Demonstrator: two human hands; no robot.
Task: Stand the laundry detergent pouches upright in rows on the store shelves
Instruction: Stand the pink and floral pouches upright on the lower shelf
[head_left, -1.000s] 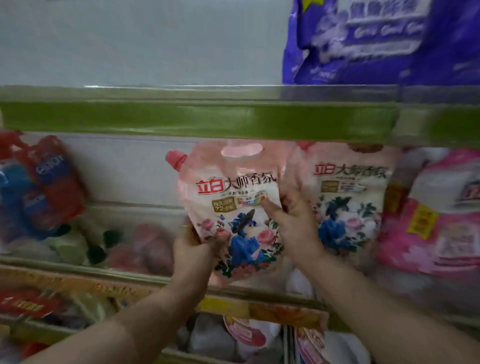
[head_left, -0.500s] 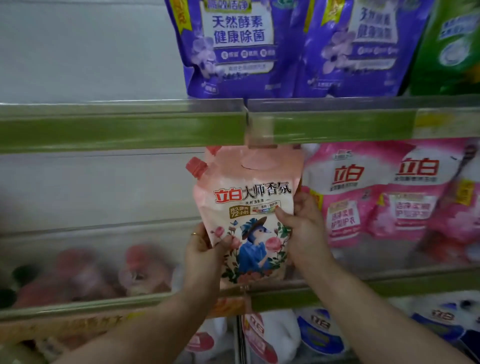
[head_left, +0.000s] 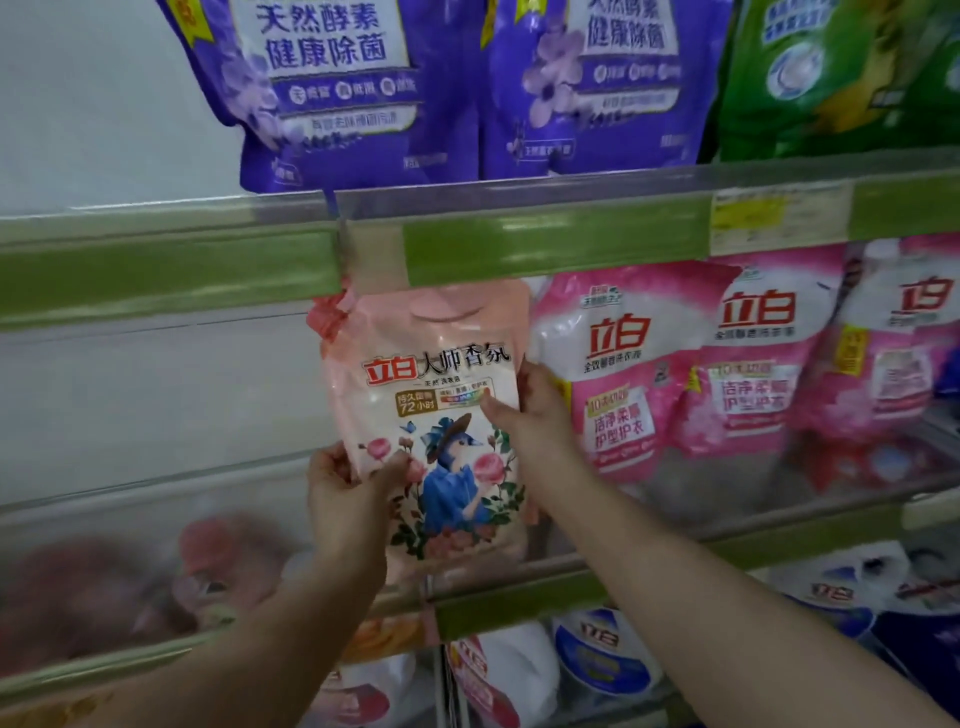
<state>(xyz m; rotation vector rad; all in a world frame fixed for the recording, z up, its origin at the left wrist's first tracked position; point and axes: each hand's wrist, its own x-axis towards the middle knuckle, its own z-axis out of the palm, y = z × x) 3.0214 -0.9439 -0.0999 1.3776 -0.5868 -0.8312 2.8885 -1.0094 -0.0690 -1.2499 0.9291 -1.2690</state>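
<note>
A peach-pink detergent pouch with a red cap and a blue bird-and-roses picture stands upright on the middle shelf. My left hand grips its lower left edge. My right hand grips its right side, thumb on the front. The pouch's top reaches the green shelf rail above. Right beside it stand bright pink pouches in a row.
Purple pouches and a green pouch stand on the upper shelf. Behind the clear front guard at lower left lie blurred pink pouches. White and blue pouches fill the shelf below. The back wall left of the held pouch is bare.
The view has swung right and up, bringing the purple and bright pink pouches into sight. Both hands have kept hold of the peach-pink pouch, now closer to the bright pink row.
</note>
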